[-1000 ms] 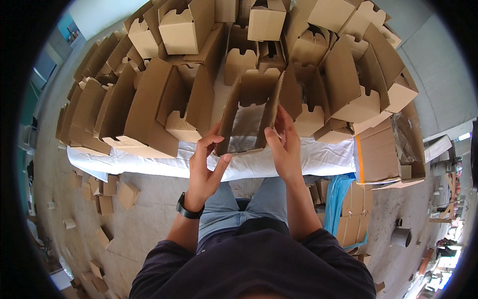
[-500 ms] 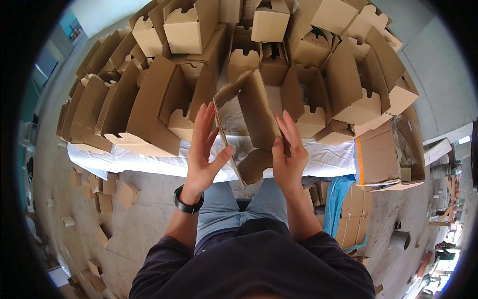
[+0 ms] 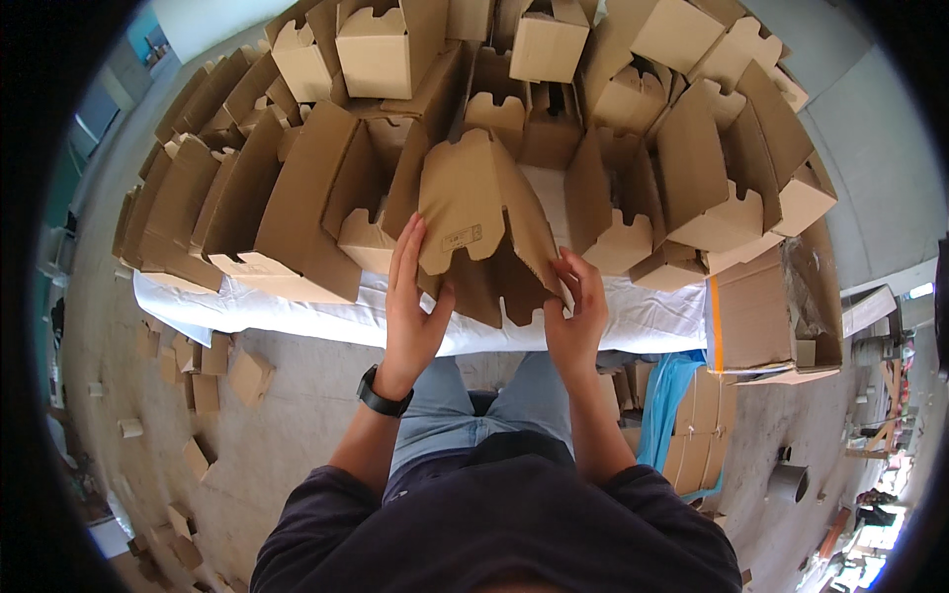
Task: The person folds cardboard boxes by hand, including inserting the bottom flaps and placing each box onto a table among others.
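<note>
Between my hands is a brown cardboard box (image 3: 465, 198), partly folded, with notched flaps and a small printed mark on the flap facing me. It is held tilted above the front of the white-covered table. My left hand (image 3: 413, 306), with a dark band at its wrist, presses the box's left side, fingers long and thumb toward its lower edge. On the opposite side, my right hand (image 3: 578, 308) grips the right panel's edge between thumb and fingers. Inside the box only bare brown board shows.
Rows of standing cardboard boxes (image 3: 306, 198) crowd the table behind, some stacked. White cloth (image 3: 287, 308) hangs over its front edge. At the right are an open carton (image 3: 756, 296) with an orange stripe and tied cardboard with blue plastic (image 3: 660, 410). Small cardboard pieces (image 3: 252, 378) lie on the floor.
The box has been turned and tipped between my hands: its open frame faced me before, and now a flap with a printed mark does. Both hands stay on its sides.
</note>
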The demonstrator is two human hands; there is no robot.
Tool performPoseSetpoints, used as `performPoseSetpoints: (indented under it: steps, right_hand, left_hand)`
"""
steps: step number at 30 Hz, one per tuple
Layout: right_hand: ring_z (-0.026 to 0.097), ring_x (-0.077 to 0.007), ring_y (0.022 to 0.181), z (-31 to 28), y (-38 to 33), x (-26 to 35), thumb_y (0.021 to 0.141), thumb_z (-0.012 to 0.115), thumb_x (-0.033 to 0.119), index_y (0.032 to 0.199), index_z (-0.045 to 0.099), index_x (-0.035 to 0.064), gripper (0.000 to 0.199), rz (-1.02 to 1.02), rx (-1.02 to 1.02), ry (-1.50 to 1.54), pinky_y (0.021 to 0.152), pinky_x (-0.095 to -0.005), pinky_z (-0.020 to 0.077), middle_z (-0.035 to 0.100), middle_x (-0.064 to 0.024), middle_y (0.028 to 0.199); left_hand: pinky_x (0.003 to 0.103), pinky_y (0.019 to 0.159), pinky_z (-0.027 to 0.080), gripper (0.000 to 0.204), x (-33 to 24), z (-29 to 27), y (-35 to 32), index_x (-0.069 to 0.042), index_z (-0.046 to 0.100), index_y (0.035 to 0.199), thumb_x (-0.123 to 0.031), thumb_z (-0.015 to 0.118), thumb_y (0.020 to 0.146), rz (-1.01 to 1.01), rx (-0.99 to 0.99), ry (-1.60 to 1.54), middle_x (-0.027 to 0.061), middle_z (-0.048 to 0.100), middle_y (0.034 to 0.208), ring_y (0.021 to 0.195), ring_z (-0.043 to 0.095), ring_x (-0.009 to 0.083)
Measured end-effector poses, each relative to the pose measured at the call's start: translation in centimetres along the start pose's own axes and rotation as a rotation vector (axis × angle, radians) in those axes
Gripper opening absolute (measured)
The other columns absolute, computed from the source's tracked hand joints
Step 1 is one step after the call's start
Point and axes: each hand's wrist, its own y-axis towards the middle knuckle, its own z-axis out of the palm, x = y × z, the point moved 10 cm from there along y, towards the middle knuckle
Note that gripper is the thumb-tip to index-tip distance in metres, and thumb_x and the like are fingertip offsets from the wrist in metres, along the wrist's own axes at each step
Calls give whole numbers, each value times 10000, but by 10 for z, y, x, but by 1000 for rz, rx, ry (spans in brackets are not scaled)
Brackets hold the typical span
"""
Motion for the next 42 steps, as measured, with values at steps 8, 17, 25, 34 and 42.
performPoseSetpoints:
  steps: [8, 17, 25, 34, 42]
  right_hand:
    - [493, -330, 1283, 13, -3, 50, 789, 543, -127, 1394, 423, 7, 631, -257, 21, -197, 1039, -412, 451, 482, -206, 1381]
    - [344, -336, 1402, 19, -19, 9, 868, 453, -95, 1503, 222, 10, 684, -264, 14, -97, 1154, -429, 252, 297, -208, 1534]
    - [273, -315, 1446, 29, -34, 0, 796, 683, 127, 1558, 128, 74, 944, 7, 265, 389, 1170, -419, 204, 263, -177, 1563]
    - [282, -285, 1437, -15, 4, 23, 781, 773, 440, 1566, 73, 75, 1113, 64, 169, 634, 1136, -424, 286, 194, -172, 1591]
    - [317, -347, 1424, -17, 15, 68, 687, 866, 174, 1433, 329, 105, 922, -349, 206, 410, 1122, -431, 340, 176, -238, 1582]
  left_hand:
    - [409, 1124, 329, 729, -23, 24, -4, -46, 397, 1456, 178, 449, 764, 104, 102, 81, 190, 315, 1539, 1402, 345, 387]
    - [402, 1088, 381, 719, -6, 32, -7, -38, 394, 1451, 201, 413, 773, 30, 102, -8, 200, 355, 1515, 1372, 399, 381]
    - [392, 1062, 407, 685, 32, 32, -26, -39, 345, 1488, 160, 473, 845, -120, 116, -83, 221, 411, 1485, 1346, 446, 370]
    - [436, 1152, 298, 477, 37, 33, -51, -50, 404, 1455, -54, 471, 983, 281, 214, -12, 235, 374, 1510, 1401, 360, 402]
    - [480, 1150, 304, 520, 33, 34, -41, 25, 384, 1431, 39, 504, 925, 511, 167, 255, 235, 383, 1497, 1388, 371, 414]
